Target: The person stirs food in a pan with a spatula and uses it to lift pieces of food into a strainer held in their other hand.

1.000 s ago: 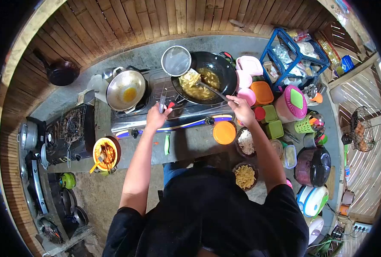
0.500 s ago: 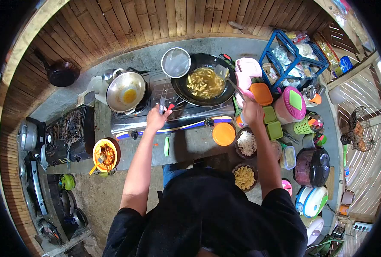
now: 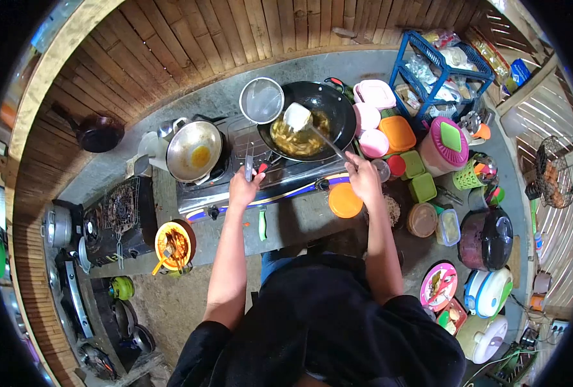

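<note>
My left hand (image 3: 243, 188) is closed round the handle of a mesh strainer (image 3: 262, 101), whose round head is beside the black wok's left rim. In my right hand (image 3: 364, 177) is the long handle of a spatula (image 3: 297, 117). The spatula's pale blade is over the black wok (image 3: 338, 122), above food pieces in oil (image 3: 299, 138). A red and black handle (image 3: 263, 166) lies close to my left hand. To the left, a metal pan (image 3: 186, 155) holds a little yellow oil.
An orange lid (image 3: 345, 200) and a green-handled utensil (image 3: 262, 224) lie on the counter's front part. A bowl of red food (image 3: 174, 240) stands left. Right of the wok are pink tubs (image 3: 366, 119), green boxes (image 3: 422, 187) and a blue rack (image 3: 399, 71).
The spatula has swung from the wok's right side back toward its middle, and my right hand has moved left. The whole view has shifted, showing a pink plate at the lower right.
</note>
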The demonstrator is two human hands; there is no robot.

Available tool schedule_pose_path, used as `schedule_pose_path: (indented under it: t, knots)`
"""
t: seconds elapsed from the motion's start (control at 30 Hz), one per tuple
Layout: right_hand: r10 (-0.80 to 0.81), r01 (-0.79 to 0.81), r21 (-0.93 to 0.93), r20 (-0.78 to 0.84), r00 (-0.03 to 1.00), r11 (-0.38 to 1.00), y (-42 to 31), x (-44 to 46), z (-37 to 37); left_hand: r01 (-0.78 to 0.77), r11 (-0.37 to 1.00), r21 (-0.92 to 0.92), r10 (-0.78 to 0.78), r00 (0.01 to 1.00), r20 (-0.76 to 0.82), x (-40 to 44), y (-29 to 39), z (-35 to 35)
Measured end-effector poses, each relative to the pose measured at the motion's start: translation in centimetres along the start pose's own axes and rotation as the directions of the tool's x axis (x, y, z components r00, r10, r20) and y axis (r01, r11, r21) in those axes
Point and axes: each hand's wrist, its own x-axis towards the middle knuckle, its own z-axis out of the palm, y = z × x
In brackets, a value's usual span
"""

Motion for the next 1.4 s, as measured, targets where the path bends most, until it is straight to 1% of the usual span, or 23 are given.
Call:
schedule_pose_path:
  t: [0.03, 0.1, 0.13, 0.2, 0.27, 0.33, 0.47, 0.53, 0.6, 0.67, 0.8, 0.83, 0.87, 0.93, 0.97, 1.0, 1.07, 1.13, 1.23, 1.27, 1.33, 1.37, 1.4]
  knots:
    - [0.005, -0.005, 0.005, -0.005, 1.0, 1.0, 0.0, 0.1, 0.0, 0.01, 1.0, -0.02, -0.01, 1.0, -0.014, -0.1, 0.2, 0.0]
    - [-0.015, 0.001, -0.127, -0.11, 0.994, 0.992, 0.1, 0.4, -0.1, 0.012, 0.999, -0.034, -0.013, 1.0, -0.018, -0.4, 0.4, 0.1]
    - [-0.008, -0.007, -0.123, -0.12, 0.993, 0.992, 0.2, 0.6, -0.1, 0.003, 1.0, -0.02, -0.003, 1.0, -0.031, -0.4, 0.4, 0.2]
    - [-0.08, 0.007, -0.339, -0.203, 0.976, 0.941, 0.7, 1.0, 0.2, -0.012, 1.0, 0.0, 0.012, 0.999, -0.041, -0.4, 0.2, 0.2]
    - [-0.086, -0.004, -0.381, -0.219, 0.972, 0.925, 1.0, 1.4, 0.3, -0.03, 1.0, 0.006, 0.03, 0.999, -0.034, -0.1, -0.3, 0.3]
    - [-0.014, -0.071, -0.435, -0.189, 0.982, 0.897, 1.0, 2.0, 0.2, -0.036, 0.999, -0.007, 0.036, 0.999, -0.036, 0.0, -0.5, 0.4]
    - [-0.024, -0.05, -0.441, -0.161, 0.987, 0.896, 1.5, 2.6, 0.9, -0.048, 0.998, -0.033, 0.046, 0.998, -0.051, -0.1, -0.7, 0.6]
    - [0.017, -0.038, -0.361, -0.059, 0.998, 0.932, 0.4, 2.4, 0.8, -0.055, 0.998, -0.022, 0.053, 0.997, -0.053, -0.1, -0.6, 0.5]
    - [0.061, -0.074, -0.316, -0.052, 0.997, 0.946, 0.2, 2.2, 1.4, -0.025, 0.999, 0.029, 0.026, 0.999, -0.043, -0.2, -0.6, 0.5]
    - [0.057, -0.063, -0.191, -0.036, 0.998, 0.98, 0.5, 2.2, 2.1, -0.026, 0.999, 0.021, 0.027, 0.999, -0.046, -0.1, -0.6, 0.5]
    - [0.022, -0.027, -0.124, -0.044, 0.999, 0.992, 0.1, 1.5, 2.7, -0.015, 1.0, -0.006, 0.015, 0.999, -0.043, -0.1, -0.8, 0.7]
    - [-0.057, 0.047, -0.13, -0.082, 0.995, 0.99, 0.0, 1.4, 2.8, -0.03, 1.0, 0.0, 0.03, 0.999, -0.045, 0.0, -0.8, 0.7]
    - [-0.053, 0.042, -0.13, -0.086, 0.995, 0.991, 0.1, 1.3, 2.6, -0.032, 0.999, 0.001, 0.033, 0.999, -0.04, -0.1, -0.9, 0.8]
    - [-0.104, 0.08, -0.152, -0.157, 0.982, 0.985, -0.3, 1.5, 2.1, -0.026, 1.0, 0.004, 0.026, 0.998, -0.051, -0.2, -0.6, 0.7]
    - [-0.144, 0.107, -0.202, -0.174, 0.974, 0.973, 0.3, 1.7, 1.9, -0.025, 1.0, 0.004, 0.025, 0.998, -0.049, -0.3, -0.6, 0.7]
    - [-0.143, 0.107, -0.202, -0.174, 0.974, 0.973, 0.3, 1.8, 1.5, -0.024, 1.0, -0.005, 0.024, 0.999, -0.048, -0.3, -0.6, 0.8]
    - [-0.126, 0.043, -0.354, -0.217, 0.968, 0.934, 0.2, 2.0, 0.6, -0.023, 1.0, -0.016, 0.022, 0.999, -0.045, -0.2, -0.7, 0.8]
    - [-0.133, 0.037, -0.395, -0.22, 0.966, 0.918, 0.6, 2.5, -0.1, -0.023, 1.0, -0.018, 0.022, 0.999, -0.042, -0.2, -0.6, 0.9]
    - [-0.102, -0.009, -0.508, -0.189, 0.977, 0.861, 1.1, 2.6, -0.8, -0.023, 1.0, -0.016, 0.022, 0.999, -0.044, -0.3, -0.4, 0.8]
    - [-0.101, -0.009, -0.51, -0.188, 0.977, 0.86, 1.3, 2.5, -0.9, -0.021, 1.0, -0.018, 0.02, 0.999, -0.043, -0.3, -0.2, 0.8]
    - [-0.049, -0.007, -0.553, -0.086, 0.995, 0.833, 1.1, 2.3, -1.3, 0.0, 1.0, 0.02, 0.0, 0.999, -0.042, -0.4, 0.3, 0.7]
    - [-0.049, -0.006, -0.553, -0.084, 0.995, 0.833, 0.9, 2.0, -1.4, 0.002, 1.0, 0.02, -0.001, 0.999, -0.042, -0.4, 0.4, 0.7]
    - [-0.018, 0.003, -0.508, -0.025, 1.0, 0.861, 0.4, 1.6, -1.6, 0.005, 1.0, 0.015, -0.005, 0.999, -0.042, -0.4, 0.3, 0.8]
